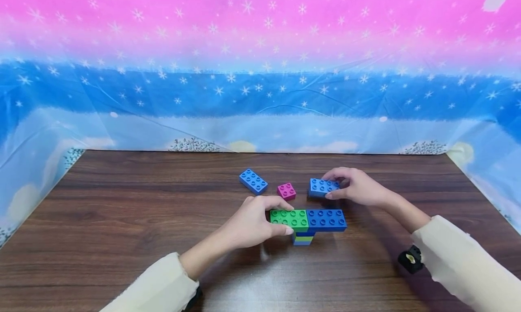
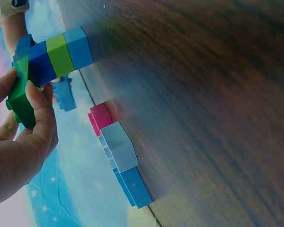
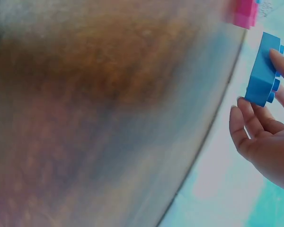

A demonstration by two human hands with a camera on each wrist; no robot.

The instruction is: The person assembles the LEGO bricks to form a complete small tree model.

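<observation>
My left hand (image 1: 254,221) grips the bright green eight-stud toy brick (image 1: 289,219) between thumb and fingers. That brick sits end to end with a dark blue brick (image 1: 327,219), both atop a short column. In the left wrist view the column shows a dark blue block (image 2: 41,62), a lime green block (image 2: 60,55) and a light blue block (image 2: 78,47) at the bottom, on the table. Behind the dark blue top brick, my right hand (image 1: 360,187) pinches a blue eight-stud brick (image 1: 323,186) by its right end. In the right wrist view this blue brick (image 3: 262,71) appears raised off the table.
A pink four-stud brick (image 1: 286,191) lies on the wooden table (image 1: 142,221) behind the green brick. Farther back and left rests another blue brick (image 1: 253,181), set at an angle. A snowflake-patterned cloth (image 1: 260,95) stands along the table's back edge and both sides.
</observation>
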